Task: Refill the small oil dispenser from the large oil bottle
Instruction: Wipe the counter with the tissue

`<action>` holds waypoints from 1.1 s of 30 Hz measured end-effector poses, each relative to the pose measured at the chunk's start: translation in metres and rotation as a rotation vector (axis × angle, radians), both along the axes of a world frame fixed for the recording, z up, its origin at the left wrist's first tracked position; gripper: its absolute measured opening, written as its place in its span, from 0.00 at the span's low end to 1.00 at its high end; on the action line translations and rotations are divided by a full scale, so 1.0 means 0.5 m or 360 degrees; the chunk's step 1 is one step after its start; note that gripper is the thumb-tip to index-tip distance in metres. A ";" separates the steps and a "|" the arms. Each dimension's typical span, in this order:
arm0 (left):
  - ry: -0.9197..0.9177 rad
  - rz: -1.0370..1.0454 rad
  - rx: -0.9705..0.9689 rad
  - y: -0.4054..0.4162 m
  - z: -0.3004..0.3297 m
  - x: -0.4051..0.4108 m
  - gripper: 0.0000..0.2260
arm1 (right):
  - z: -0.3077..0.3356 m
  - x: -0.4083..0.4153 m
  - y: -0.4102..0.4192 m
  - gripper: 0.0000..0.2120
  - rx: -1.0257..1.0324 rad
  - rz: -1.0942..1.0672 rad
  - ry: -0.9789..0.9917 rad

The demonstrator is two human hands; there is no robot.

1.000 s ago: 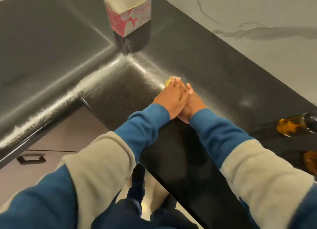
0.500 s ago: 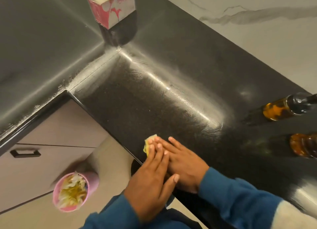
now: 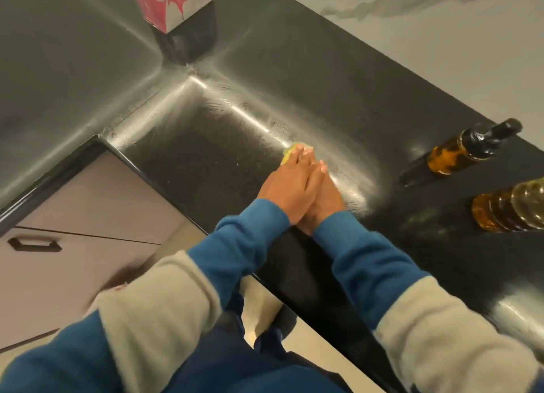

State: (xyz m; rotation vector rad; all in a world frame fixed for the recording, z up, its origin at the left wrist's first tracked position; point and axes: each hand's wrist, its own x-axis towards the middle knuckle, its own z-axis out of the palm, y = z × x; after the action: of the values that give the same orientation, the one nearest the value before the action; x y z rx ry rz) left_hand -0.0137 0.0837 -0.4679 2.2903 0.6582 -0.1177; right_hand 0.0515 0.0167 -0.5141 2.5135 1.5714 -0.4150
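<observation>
Yellow cloth [image 3: 290, 153] is mostly buried under both hands, left hand [image 3: 287, 186] overlapping the right hand [image 3: 322, 200], fingers flat, no closed grip on anything. Off to the right on the black tabletop [image 3: 206, 163], the small oil dispenser [image 3: 468, 151] looks partly full of amber oil. The large oil bottle [image 3: 512, 210] nearer the camera is cut off by the frame edge.
</observation>
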 end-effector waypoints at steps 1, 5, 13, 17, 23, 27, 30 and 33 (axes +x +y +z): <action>-0.0021 -0.0029 -0.0001 -0.018 -0.003 -0.035 0.24 | 0.001 -0.031 -0.021 0.36 -0.0030 0.0046 0.0009; -0.0187 -0.0165 0.0023 -0.122 -0.029 -0.218 0.32 | 0.016 -0.146 -0.157 0.34 0.0066 0.0322 0.0288; -0.0058 -0.0400 -0.0080 -0.217 -0.038 -0.191 0.39 | 0.017 -0.038 -0.285 0.36 -0.0002 0.0609 0.0177; -0.0075 -0.0323 -0.0123 -0.180 -0.030 0.001 0.25 | 0.031 0.088 -0.264 0.33 0.0106 0.0220 0.0120; 0.0011 -0.0274 -0.0046 -0.231 0.013 0.124 0.24 | 0.038 0.085 -0.263 0.26 0.0014 -0.0259 -0.0141; 0.0103 -0.0433 0.0087 -0.312 0.035 -0.007 0.24 | 0.052 -0.048 -0.353 0.25 0.0272 -0.0376 0.0193; 0.0161 -0.0610 0.0150 -0.355 0.039 -0.148 0.32 | 0.014 -0.142 -0.445 0.34 0.0144 0.0092 0.0202; 0.0269 -0.0725 0.0092 -0.368 0.027 -0.233 0.34 | 0.017 -0.178 -0.527 0.31 0.0109 0.0312 0.0385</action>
State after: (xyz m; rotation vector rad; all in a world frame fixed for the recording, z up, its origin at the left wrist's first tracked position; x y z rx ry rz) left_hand -0.1304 -0.1001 -0.4544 2.4685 0.2115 -0.5178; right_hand -0.0373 -0.2467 -0.5053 2.4001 1.9294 -0.6696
